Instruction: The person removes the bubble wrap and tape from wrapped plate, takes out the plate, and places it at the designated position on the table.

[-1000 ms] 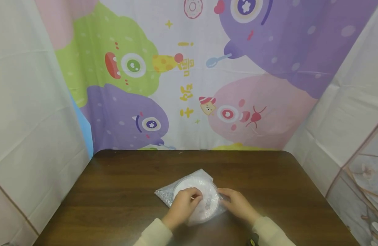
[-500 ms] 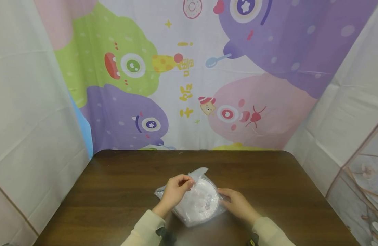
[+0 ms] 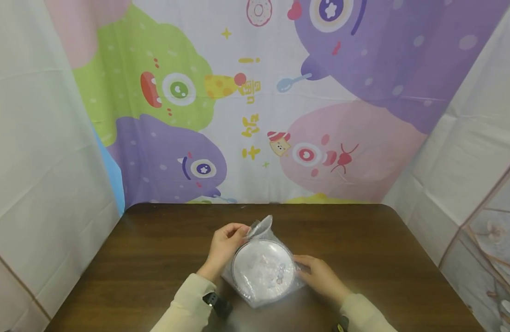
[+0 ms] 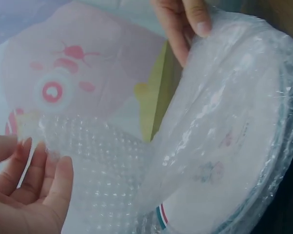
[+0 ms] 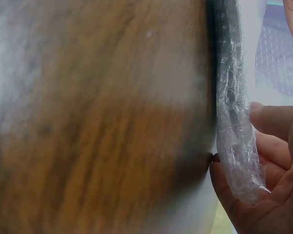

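Note:
A round white plate (image 3: 263,269) with small printed figures lies in clear bubble wrap near the table's front. Its teal and red rim shows in the left wrist view. My left hand (image 3: 225,246) pinches the lifted flap of bubble wrap (image 4: 100,168) between thumb and fingers, at the plate's far left. On the right side, my right hand (image 3: 321,275) holds the wrapped edge. In the right wrist view its thumb is on one face of the bubble wrap (image 5: 237,131) and fingers are on the other. Plastic still covers part of the plate.
The dark brown wooden table (image 3: 163,240) extends around the wrapped plate. Behind it hangs a curtain (image 3: 255,180) printed with cartoon monsters. Pale panels stand at both sides. A dark band (image 3: 217,304) sits on the left wrist.
My left hand has moved from over the plate to the far left, drawing the bubble wrap flap back with it. More of the plate's face shows. The right hand has stayed put.

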The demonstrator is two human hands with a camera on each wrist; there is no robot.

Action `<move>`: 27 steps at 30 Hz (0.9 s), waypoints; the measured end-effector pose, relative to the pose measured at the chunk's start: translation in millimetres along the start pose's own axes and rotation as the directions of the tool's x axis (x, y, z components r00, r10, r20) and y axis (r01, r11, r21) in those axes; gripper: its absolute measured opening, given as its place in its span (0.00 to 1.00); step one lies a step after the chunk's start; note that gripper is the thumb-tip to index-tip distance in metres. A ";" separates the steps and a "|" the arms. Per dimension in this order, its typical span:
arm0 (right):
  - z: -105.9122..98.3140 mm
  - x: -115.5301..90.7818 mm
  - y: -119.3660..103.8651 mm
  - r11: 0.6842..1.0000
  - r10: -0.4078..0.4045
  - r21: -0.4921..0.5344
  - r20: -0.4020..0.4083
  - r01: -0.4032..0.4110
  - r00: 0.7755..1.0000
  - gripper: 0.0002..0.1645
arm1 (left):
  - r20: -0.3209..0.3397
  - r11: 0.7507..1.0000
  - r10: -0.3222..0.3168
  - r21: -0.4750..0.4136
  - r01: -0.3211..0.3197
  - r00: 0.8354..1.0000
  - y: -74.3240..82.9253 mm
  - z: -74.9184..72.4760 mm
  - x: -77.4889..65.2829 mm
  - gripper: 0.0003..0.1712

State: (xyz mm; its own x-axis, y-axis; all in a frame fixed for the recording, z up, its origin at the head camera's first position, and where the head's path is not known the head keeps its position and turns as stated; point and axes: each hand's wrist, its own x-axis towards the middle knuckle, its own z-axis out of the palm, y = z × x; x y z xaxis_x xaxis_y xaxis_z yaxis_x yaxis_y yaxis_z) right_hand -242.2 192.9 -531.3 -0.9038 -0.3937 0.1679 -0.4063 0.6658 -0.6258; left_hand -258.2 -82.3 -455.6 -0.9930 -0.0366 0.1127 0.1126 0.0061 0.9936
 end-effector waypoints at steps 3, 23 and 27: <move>1.3 -0.2 0.4 1.000 0.008 0.002 -0.001 -0.008 1.000 0.24 | -0.019 0.998 -0.003 -0.063 0.002 1.000 -3.0 -4.9 4.6 0.15; -1.0 -1.9 -5.8 1.000 0.026 0.005 0.003 -0.026 1.000 0.25 | -0.142 0.999 0.043 -0.003 -0.044 0.989 -17.5 -32.7 8.0 0.18; -2.0 -1.7 -5.2 0.999 0.036 0.001 0.003 -0.036 0.999 0.25 | -0.065 0.970 0.102 0.229 -0.085 0.993 -25.0 -36.3 5.8 0.14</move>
State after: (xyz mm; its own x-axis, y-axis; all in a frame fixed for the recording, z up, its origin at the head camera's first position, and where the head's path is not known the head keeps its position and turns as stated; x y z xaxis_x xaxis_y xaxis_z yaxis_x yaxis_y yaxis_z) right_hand -238.9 191.5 -526.8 -0.9172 -0.3718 0.1432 -0.3738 0.6785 -0.6325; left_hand -265.4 -118.9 -479.7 -0.9718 -0.1002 0.2135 0.1849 0.2381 0.9535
